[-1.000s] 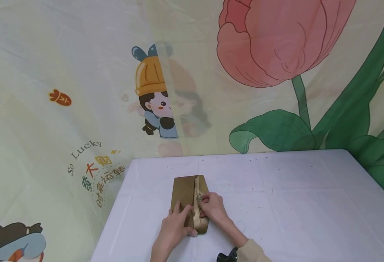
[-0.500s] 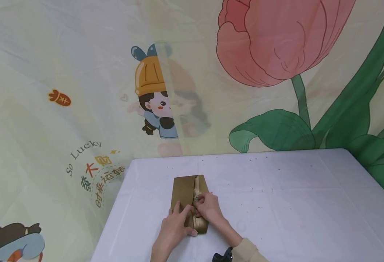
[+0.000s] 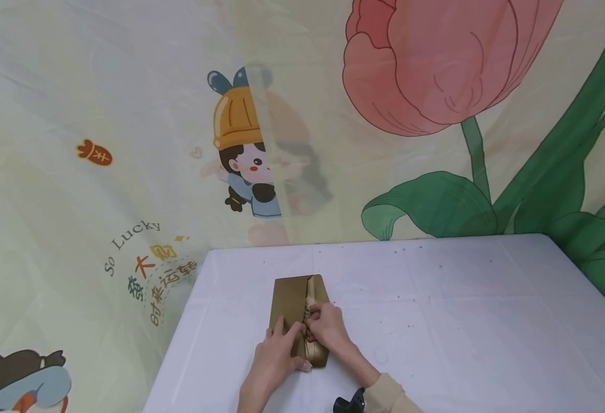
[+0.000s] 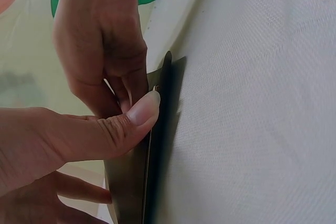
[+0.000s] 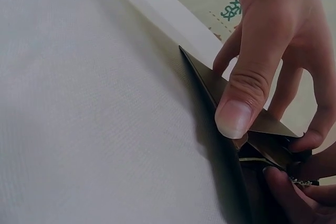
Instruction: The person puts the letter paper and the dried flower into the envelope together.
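A flat gold envelope (image 3: 289, 292) lies on the white-covered table, its long opening and flap (image 3: 322, 293) toward the right. My left hand (image 3: 276, 357) spans its lower left part, the thumb on the near edge and the index finger at the lip of the opening. In the right wrist view the lip stands raised, showing a dark gap. My right hand (image 3: 328, 327) has curled fingers right at the opening and pinches a small silvery chain (image 5: 303, 182). Most of the chain is hidden by the fingers.
The white table (image 3: 462, 321) carries small dark specks toward its back and right. Behind it hangs a printed cloth (image 3: 323, 223) with a tulip and cartoon figures. A black wrist device (image 3: 349, 401) sits by the right sleeve (image 3: 390, 396).
My right hand has moved slightly left, bringing the chain from over the flap to the lip of the opening. The left hand and the envelope stay in place.
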`<action>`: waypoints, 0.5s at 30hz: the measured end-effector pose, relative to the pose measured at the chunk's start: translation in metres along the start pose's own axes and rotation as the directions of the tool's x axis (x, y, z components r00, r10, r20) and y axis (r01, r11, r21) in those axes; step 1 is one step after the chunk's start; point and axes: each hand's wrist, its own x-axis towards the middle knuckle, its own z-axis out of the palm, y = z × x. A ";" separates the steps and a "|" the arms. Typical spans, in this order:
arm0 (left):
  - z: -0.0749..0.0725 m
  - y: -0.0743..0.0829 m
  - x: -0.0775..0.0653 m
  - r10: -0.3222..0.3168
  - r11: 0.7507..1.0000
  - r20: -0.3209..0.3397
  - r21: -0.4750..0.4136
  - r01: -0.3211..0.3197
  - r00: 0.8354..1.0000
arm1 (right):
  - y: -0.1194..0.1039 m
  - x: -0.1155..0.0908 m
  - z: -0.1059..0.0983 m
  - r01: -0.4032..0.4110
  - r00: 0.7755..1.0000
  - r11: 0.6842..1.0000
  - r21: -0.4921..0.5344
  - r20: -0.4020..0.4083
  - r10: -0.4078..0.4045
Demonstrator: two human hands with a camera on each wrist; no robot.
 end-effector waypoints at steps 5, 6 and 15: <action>-0.001 0.001 0.000 -0.001 1.000 -0.003 -0.003 0.001 1.000 | -0.001 0.001 0.002 -0.009 1.000 1.000 0.008 -0.004 0.009; -0.001 0.002 0.000 -0.003 1.000 -0.002 -0.006 0.003 1.000 | -0.001 0.001 0.002 -0.009 1.000 1.000 0.006 -0.008 0.009; 0.000 0.001 0.000 -0.006 1.000 -0.001 0.003 0.006 1.000 | 0.003 0.001 0.006 -0.010 0.997 0.999 0.043 -0.074 0.013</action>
